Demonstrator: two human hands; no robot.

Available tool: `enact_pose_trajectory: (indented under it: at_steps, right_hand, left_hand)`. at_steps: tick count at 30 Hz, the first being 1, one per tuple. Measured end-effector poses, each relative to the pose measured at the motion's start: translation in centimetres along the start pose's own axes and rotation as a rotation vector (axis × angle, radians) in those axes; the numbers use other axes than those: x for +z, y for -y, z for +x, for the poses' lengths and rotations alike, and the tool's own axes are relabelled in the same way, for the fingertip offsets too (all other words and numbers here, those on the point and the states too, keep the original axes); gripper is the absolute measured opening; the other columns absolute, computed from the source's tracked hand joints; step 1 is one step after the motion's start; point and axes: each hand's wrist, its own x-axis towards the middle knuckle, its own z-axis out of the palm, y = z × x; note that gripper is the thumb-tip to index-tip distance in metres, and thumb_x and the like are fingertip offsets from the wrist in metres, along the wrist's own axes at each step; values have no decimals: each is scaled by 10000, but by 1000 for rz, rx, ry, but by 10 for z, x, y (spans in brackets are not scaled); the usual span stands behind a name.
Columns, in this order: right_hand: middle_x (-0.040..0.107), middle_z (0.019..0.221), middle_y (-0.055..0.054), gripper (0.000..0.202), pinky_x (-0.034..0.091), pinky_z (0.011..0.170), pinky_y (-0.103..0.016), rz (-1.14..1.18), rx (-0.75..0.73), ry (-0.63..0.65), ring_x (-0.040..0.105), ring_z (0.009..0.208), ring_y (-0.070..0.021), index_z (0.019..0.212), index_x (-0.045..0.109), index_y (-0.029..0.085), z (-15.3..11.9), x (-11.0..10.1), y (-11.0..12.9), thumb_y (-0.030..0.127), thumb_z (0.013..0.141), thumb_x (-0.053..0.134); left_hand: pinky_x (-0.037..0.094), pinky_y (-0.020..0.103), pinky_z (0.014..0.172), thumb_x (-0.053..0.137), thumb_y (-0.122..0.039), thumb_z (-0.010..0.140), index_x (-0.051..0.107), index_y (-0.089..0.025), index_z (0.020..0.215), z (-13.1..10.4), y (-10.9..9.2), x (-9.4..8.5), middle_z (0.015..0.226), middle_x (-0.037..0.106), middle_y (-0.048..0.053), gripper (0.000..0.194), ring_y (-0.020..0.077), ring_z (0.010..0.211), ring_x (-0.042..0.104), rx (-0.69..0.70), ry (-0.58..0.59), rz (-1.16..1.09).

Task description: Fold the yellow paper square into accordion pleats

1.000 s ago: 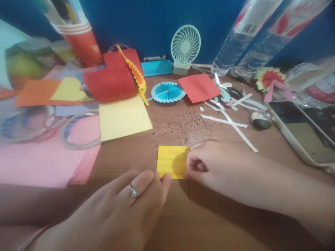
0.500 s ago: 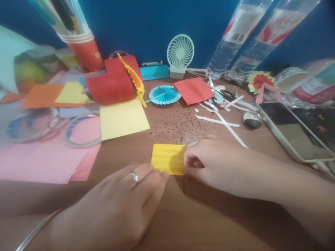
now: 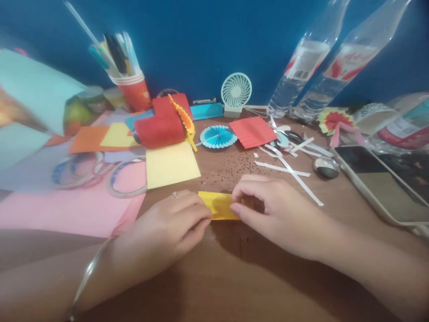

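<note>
Between my two hands lies a small yellow paper [image 3: 221, 206], a narrow strip-like shape with its near edge folded. My left hand [image 3: 181, 219], with a ring and a bracelet, pinches the paper's left end. At the right end my right hand [image 3: 264, 208] holds it between thumb and curled fingers, which cover that end. Just beyond the paper, small dark specks [image 3: 231, 170] are scattered on the brown table [image 3: 214, 277]. A pale yellow sheet [image 3: 172, 165] lies beyond my left hand.
Farther back are a blue pleated paper rosette [image 3: 218, 136], a red pleated sheet [image 3: 252, 132], a small fan [image 3: 236, 91] and white paper strips [image 3: 295, 172]. A phone [image 3: 378, 183] and water bottles [image 3: 301, 67] stand right. Tape rolls [image 3: 125, 176] and a pen cup [image 3: 134, 91] are left.
The yellow paper now shows as a narrower strip, its near edge turned up. My right thumb has moved onto it. The view has tilted up and shifted left.
</note>
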Motion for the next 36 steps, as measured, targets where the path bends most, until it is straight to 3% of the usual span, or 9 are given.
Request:
enact_pose_trajectory:
  at_steps: [1,4,8,11,17,22,28,36]
  right_hand:
    - [613,781,8,34,393,605,-229,42,-81,-67,542,686,-120,784,601,193,0,0,1,203,794,570]
    - [639,907,-21,161,412,753,-232,170,-278,-149,565,833,-137,931,620,168,-3,4,2,187,772,629]
    - [648,744,35,83,416,608,-189,334,-106,-186,580,666,-92,825,652,218,-4,10,4,157,794,605]
    - [650,689,50,79,411,544,-184,439,-32,-265,570,605,-91,768,648,227,-5,11,7,151,753,632]
    - [629,710,11,78,445,601,-207,582,-182,-409,578,666,-110,741,649,188,-8,8,14,117,712,661]
    - [627,661,0,67,444,545,-202,596,-205,-416,562,613,-104,741,688,179,-12,7,17,122,738,651]
    - [636,636,-5,79,461,576,-232,593,-243,-449,566,629,-121,729,690,182,-11,10,14,120,748,645]
    - [645,666,-10,103,481,569,-263,666,-268,-430,586,638,-136,776,693,203,-10,17,12,115,750,646]
  left_hand:
    - [433,254,716,448,-130,850,578,-183,892,-1,-1,-1,858,599,15,147,140,798,551,-77,-16,-67]
    - [414,205,644,433,-179,869,543,-220,821,-2,-6,-6,795,563,-38,127,90,714,533,-289,1,-255]
    - [412,185,636,430,-212,879,534,-269,849,-2,-13,-12,792,574,-78,123,72,709,541,-430,-46,-345]
    - [429,170,667,516,-229,849,558,-316,919,-1,-18,-19,843,607,-94,120,67,754,567,-404,-173,-342]
    - [443,147,629,540,-78,790,601,-255,830,6,-34,-34,751,608,-72,191,53,688,574,-288,-360,-365]
    - [451,151,624,551,-76,776,598,-252,813,8,-43,-34,749,612,-68,186,56,685,580,-294,-399,-353]
    - [468,141,650,602,-139,783,609,-257,817,8,-40,-23,777,644,-64,123,61,718,597,-341,-434,-367]
    - [466,181,607,559,-52,780,622,-230,848,3,-40,-20,755,622,-26,201,85,686,584,-241,-458,-450]
